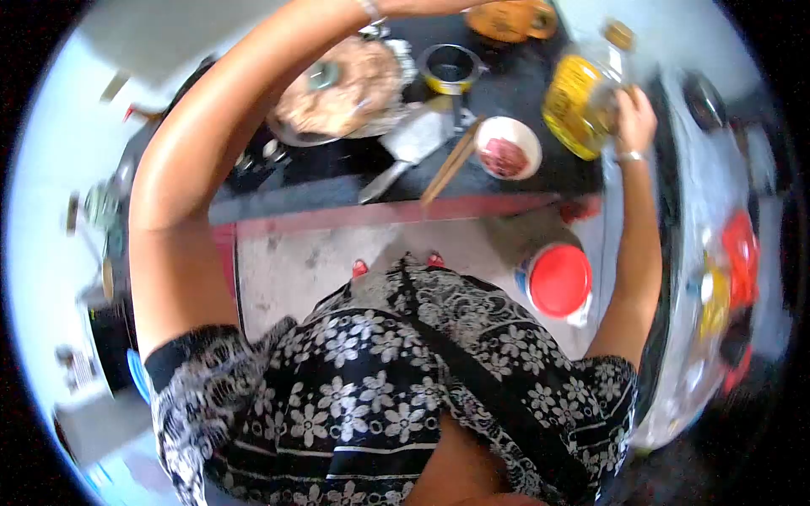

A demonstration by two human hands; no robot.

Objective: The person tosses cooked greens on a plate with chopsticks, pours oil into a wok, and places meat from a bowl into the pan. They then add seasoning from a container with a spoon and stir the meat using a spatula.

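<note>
Gripping a clear plastic bottle of yellow oil with a golden-brown cap point(565, 101) in the right hand point(634, 118), closing the fingers around its side, at the right end of a black counter point(578, 173); not telling whether touching the surface or hanging above it. Judging by the oil inside, probably weighing fairly heavy, sloshing when tipped, giving a little under a hard squeeze and turning slippery if greasy; best taking hold around the middle of the body, not by the cap. Reaching to the top edge with the left hand point(422, 7), cutting its fingers from view, so not telling whether opening or closing

Going outward, meeting a small white round bowl of pinkish-red meat point(525, 133) nearest the bottle, then paired brown wooden chopsticks point(454, 169), a broad metal cleaver point(418, 135) and, farther left, a heap of pale pinkish food point(367, 76)
</note>
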